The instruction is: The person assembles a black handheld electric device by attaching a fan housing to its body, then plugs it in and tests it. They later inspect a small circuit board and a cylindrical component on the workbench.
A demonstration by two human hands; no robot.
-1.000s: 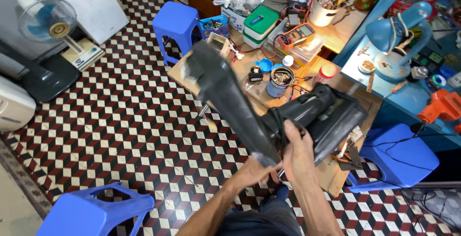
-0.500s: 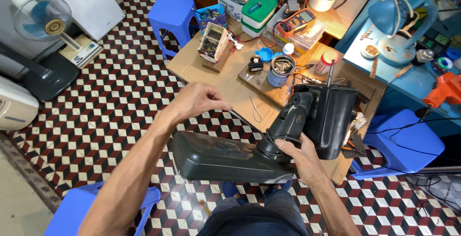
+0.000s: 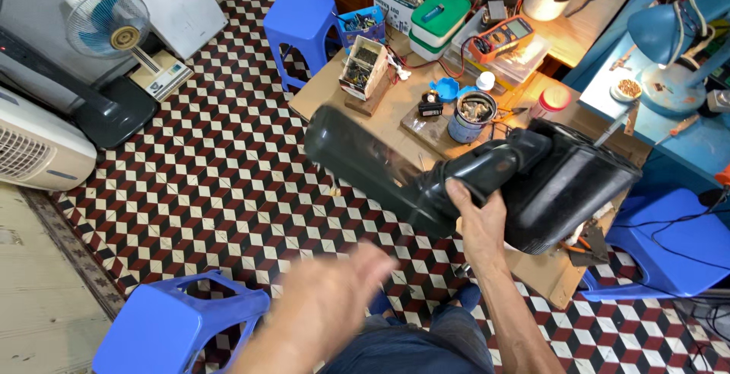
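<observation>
Pointing upper-left: black housing (image 3: 471, 180), right hand (image 3: 477, 218).

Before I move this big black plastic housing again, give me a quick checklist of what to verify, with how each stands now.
1. Right hand grips the large black plastic housing at its neck: ok.
2. Left hand supporting it: not ok, off it and blurred.
3. Housing clear of the round metal tin on the low wooden table: cannot tell.
4. Blue plastic stool sits below left hand: ok.
5. Both fastened parts secure: cannot tell.
</observation>
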